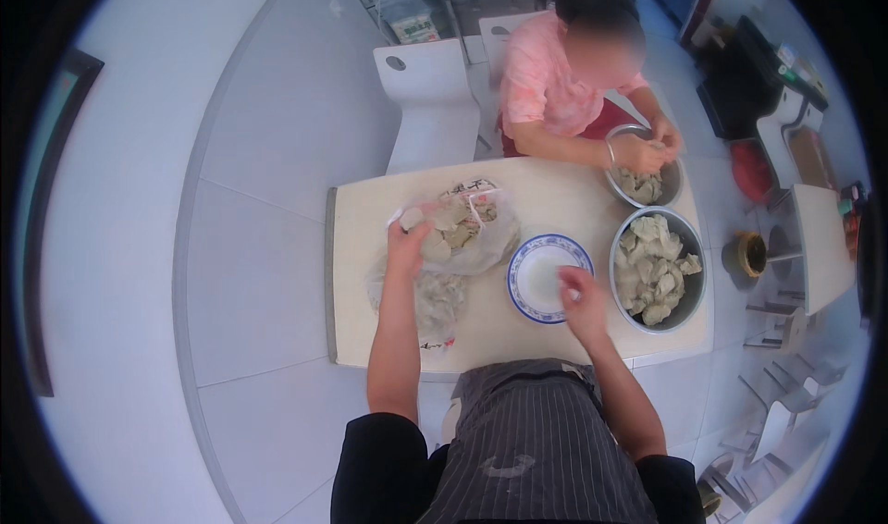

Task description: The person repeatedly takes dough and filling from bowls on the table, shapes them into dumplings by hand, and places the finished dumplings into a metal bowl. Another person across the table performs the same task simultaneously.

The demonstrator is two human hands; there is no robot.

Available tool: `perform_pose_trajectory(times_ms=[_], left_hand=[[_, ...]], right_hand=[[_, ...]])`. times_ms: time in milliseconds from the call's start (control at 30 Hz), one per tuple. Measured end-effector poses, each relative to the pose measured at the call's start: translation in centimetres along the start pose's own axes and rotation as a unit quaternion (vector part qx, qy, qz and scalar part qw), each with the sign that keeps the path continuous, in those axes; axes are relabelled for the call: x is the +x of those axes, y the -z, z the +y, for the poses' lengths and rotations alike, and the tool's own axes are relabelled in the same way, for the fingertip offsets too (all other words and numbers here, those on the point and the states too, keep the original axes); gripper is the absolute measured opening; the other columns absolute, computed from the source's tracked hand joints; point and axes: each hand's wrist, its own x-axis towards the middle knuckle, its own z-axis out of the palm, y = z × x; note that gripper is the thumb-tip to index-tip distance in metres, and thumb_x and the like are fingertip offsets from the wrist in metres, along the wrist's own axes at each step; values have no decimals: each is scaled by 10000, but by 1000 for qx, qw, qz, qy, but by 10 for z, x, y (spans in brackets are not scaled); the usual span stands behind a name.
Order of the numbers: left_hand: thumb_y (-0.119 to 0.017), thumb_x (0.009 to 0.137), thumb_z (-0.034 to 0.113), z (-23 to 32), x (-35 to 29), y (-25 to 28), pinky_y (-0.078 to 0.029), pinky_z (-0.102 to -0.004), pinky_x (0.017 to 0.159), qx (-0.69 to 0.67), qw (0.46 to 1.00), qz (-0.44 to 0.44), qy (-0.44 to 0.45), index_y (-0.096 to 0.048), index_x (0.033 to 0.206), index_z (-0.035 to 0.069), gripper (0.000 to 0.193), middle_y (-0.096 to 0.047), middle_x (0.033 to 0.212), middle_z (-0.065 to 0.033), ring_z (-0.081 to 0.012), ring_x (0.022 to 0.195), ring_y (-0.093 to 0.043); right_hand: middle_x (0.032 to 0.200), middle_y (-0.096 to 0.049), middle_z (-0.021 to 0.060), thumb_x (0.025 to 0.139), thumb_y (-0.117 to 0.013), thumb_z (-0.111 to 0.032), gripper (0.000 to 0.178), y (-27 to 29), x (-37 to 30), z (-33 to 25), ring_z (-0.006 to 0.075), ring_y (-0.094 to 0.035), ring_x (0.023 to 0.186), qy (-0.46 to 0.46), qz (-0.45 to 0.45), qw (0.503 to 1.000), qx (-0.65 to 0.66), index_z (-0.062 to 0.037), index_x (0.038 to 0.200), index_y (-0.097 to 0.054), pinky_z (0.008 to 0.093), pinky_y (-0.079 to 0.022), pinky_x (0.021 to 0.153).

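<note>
Left grip (408, 239) pinches pale piece (412, 218); right grip (581, 300) curled over bowl (514, 282), hold unclear.

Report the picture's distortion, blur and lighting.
In the head view, the wall's base trim bows under fisheye distortion, black fills the corners, the co-worker's face is blurred over, and soft, fairly even light falls on the table and blue-rimmed plate.

Bright, cool, fairly even light washed the white wall (139, 154) and the pale table (555, 200), leaving soft shadows. Fisheye distortion bowed straight edges toward a black, bluish-fringed rim; fine detail looked slightly soft, and blur smeared the co-worker's face (606, 57).
</note>
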Motion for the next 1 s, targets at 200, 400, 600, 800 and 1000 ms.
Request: perform_pose_trajectory(times_ms=[200, 400, 600, 800, 1000], left_hand=[[-601, 727, -53, -6, -14, -18, -471, -332, 885, -56, 998, 31, -10, -610, 969, 16, 251, -636, 1074, -105, -200, 1031, -581], [-626, 714, -46, 10, -60, -58, -453, -372, 921, -63, 994, -3, -94, -593, 917, 24, 217, -625, 1102, -117, -236, 1061, -575], [-681, 743, 46, 10, -95, -120, -432, -377, 928, 202, 937, -92, -268, -573, 944, 31, 229, -624, 1065, -132, -260, 1048, -566], [-672, 796, 118, 13, -102, -150, -443, -378, 887, 173, 929, -108, -310, -594, 946, 33, 190, -633, 1017, -119, -261, 989, -581], [-637, 815, 108, 15, -108, -171, -474, -381, 825, 222, 924, -115, -289, -632, 924, 30, 134, -616, 978, -114, -290, 943, -592]], right_hand=[[1097, -600, 83, 930, -558, -199, 298, -103, 43, -12, 202, -602, 966, -249, -173, 883, 358, -63, 1194, -540, 328, -506, 804], [1293, -469, 82, 937, -487, -472, 555, -100, 52, -64, 230, -526, 1115, -382, -230, 676, 587, -133, 1358, -365, 491, -442, 914], [1173, -548, 64, 950, -502, -388, 411, -87, 51, -33, 189, -561, 1059, -322, -114, 655, 674, -114, 1255, -475, 387, -474, 909], [1076, -576, 59, 920, -534, -277, 307, -64, 40, -37, 180, -583, 996, -348, -44, 620, 702, -93, 1166, -530, 333, -497, 857], [1085, -571, 50, 922, -512, -255, 257, -41, 35, -46, 182, -567, 1019, -395, -21, 585, 708, -86, 1112, -549, 322, -480, 885]])
